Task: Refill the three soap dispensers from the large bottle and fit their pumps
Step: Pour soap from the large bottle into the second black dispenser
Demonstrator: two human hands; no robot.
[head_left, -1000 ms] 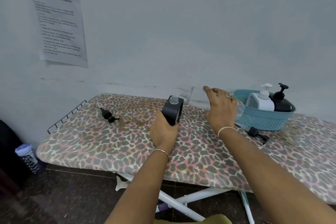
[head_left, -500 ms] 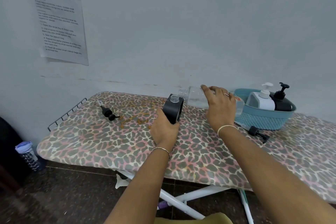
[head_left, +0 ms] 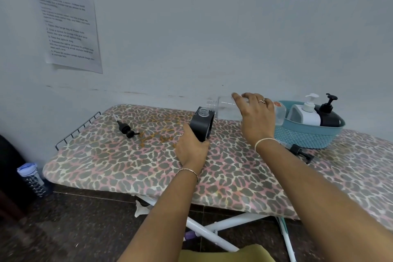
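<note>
— While the left hand (head_left: 191, 147) grips the black dispenser (head_left: 202, 126) standing mid-board, what's the right hand (head_left: 257, 117) doing?
— It's curled over the large clear bottle (head_left: 225, 108), tipped sideways, mouth beside the dispenser's open neck.
— And the pumps?
— One loose pump (head_left: 126, 128) lies far left on the ironing board (head_left: 106, 161). A white dispenser (head_left: 306, 112) stands in the teal basket (head_left: 306, 136), right.

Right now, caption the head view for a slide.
Left hand grips black dispenser; right hand holds clear bottle tipped toward its neck.
</note>
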